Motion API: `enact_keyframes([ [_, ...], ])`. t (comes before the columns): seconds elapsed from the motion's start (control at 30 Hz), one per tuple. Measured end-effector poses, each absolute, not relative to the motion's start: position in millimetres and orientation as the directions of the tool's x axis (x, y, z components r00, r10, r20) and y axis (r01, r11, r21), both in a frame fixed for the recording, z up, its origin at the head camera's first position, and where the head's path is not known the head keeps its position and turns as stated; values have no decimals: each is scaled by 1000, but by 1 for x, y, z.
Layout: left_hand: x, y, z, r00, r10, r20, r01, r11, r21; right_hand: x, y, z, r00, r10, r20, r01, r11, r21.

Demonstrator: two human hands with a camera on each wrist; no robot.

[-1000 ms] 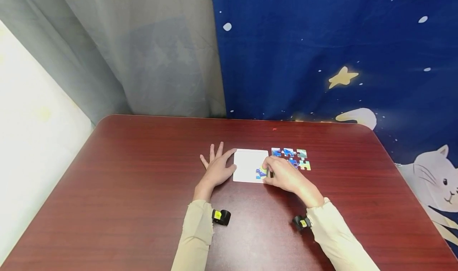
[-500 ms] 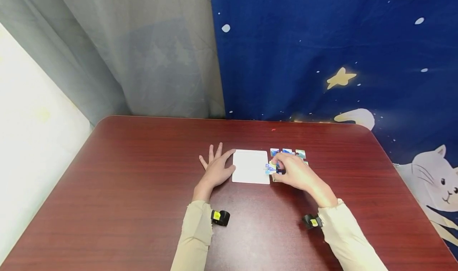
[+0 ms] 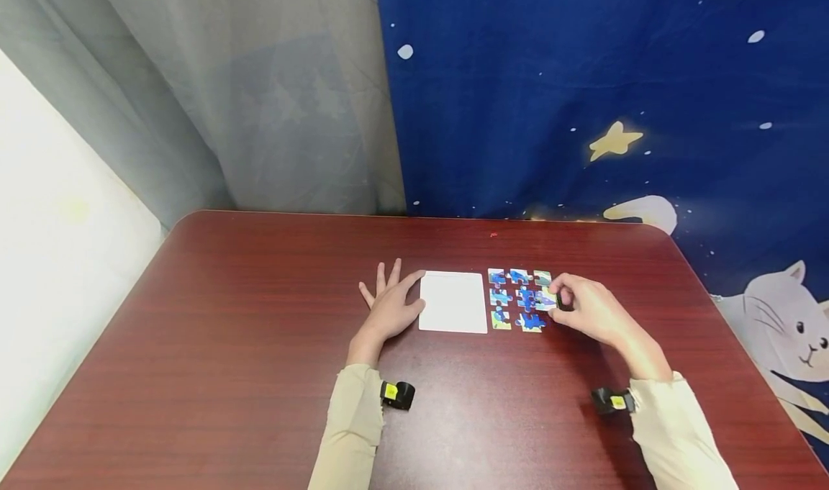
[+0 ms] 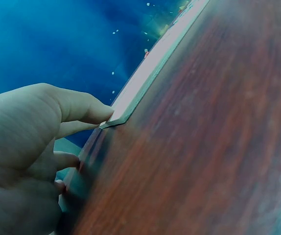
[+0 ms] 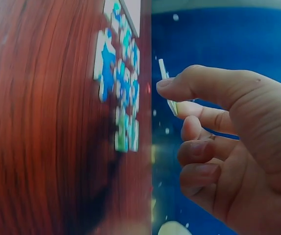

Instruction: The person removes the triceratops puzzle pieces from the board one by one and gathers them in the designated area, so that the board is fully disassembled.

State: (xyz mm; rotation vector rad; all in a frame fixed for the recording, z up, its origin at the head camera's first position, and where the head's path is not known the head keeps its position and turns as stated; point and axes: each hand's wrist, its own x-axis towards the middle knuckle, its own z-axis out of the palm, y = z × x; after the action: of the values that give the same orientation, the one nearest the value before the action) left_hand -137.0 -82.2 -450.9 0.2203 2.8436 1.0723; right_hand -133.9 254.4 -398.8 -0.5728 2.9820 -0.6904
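Between thumb and fingertips my right hand (image 3: pixel 599 314) pinches a jigsaw puzzle piece (image 3: pixel 546 301). In the right wrist view that piece (image 5: pixel 162 67) is seen nearly edge-on, raised off the table. Several other puzzle pieces (image 3: pixel 531 322) with blue and green print lie below it in loose rows, spaced slightly apart. To their left is a flat white square board (image 3: pixel 452 303) with a bare top. My left hand (image 3: pixel 391 309) rests at the board's left edge, fingers spread. In the left wrist view, a fingertip touches the corner of the board (image 4: pixel 135 88).
The reddish-brown wooden table (image 3: pixel 259 346) has rounded far corners. A tiny red scrap (image 3: pixel 494 234) lies near its back edge. Behind hang a grey curtain (image 3: pixel 291 116) and a blue curtain (image 3: pixel 505 101) printed with stars and a cat.
My right hand has lifted the puzzle piece off the board's lower right corner and carried it right, over the other pieces. The board now shows plain white. My left hand has stayed put.
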Motion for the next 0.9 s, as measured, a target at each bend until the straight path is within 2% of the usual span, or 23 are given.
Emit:
enact_keyframes([
  [0.33,-137,-82,-449,-985,168,-29,106,738,667,-126,279,-403,-953,-303,-24,-258,847,-464],
  [0.9,-135,-85,-455,-987,156,29,129,680,722,-119,286,-428,-951,-293,-103,-165,757,-632],
])
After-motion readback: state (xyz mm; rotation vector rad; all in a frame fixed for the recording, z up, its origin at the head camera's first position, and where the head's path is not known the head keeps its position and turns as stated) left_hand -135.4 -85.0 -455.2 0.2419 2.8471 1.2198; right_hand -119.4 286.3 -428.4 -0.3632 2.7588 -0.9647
